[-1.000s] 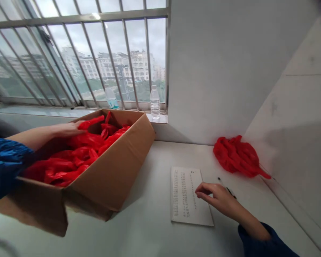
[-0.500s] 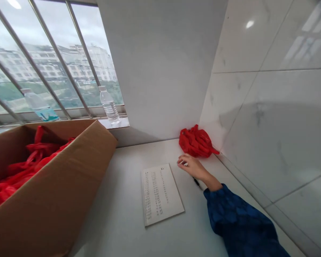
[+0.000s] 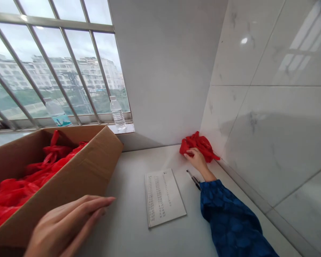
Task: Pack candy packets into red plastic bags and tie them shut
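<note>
My right hand (image 3: pixel 197 159) reaches into the corner and grips the near edge of a crumpled bundle of red plastic bags (image 3: pixel 199 144) on the white counter. A pen (image 3: pixel 194 179) lies just beside my forearm. My left hand (image 3: pixel 66 223) lies flat, fingers stretched, against the near side of a cardboard box (image 3: pixel 80 175) filled with more red plastic bags (image 3: pixel 29 178). A printed sheet of paper (image 3: pixel 163 196) lies between the box and my right arm.
Two water bottles (image 3: pixel 117 113) (image 3: pixel 55 112) stand on the sill of a barred window at the back left. A white wall and marble-tiled wall (image 3: pixel 270 117) close off the corner at the right. The white counter (image 3: pixel 128 228) runs toward me.
My right hand moved forward past the pen and took hold of the red bundle in the corner. My left hand came out of the box and now rests on its near side.
</note>
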`<state>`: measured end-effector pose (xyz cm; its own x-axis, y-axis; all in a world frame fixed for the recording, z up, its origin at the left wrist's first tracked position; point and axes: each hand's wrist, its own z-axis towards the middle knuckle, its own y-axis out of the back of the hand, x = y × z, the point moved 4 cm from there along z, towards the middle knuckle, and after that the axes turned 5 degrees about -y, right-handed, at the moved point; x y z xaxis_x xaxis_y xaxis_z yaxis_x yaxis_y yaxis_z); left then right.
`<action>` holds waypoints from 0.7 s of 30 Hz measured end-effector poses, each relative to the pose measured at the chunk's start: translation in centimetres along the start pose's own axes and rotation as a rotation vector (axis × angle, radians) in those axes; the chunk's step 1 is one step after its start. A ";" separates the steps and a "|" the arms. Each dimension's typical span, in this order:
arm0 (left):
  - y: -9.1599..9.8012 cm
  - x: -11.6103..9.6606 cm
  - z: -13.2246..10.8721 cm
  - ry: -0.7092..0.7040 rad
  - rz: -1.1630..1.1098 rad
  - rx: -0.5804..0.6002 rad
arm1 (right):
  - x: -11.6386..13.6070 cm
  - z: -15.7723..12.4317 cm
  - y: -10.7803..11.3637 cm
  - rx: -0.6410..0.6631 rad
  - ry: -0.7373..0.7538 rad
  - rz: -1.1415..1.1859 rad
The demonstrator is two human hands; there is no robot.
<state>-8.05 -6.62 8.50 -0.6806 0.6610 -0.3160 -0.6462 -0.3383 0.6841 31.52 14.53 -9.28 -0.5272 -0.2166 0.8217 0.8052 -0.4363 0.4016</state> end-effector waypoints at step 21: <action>-19.7 6.6 4.2 0.089 -0.082 0.461 | 9.8 -9.2 -4.2 0.429 0.273 -0.066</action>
<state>1.59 7.22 -4.33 -0.6738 0.6066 -0.4220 -0.4919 0.0579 0.8687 20.49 6.21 -6.68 -0.5866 -0.4455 0.6763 0.7764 -0.0716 0.6262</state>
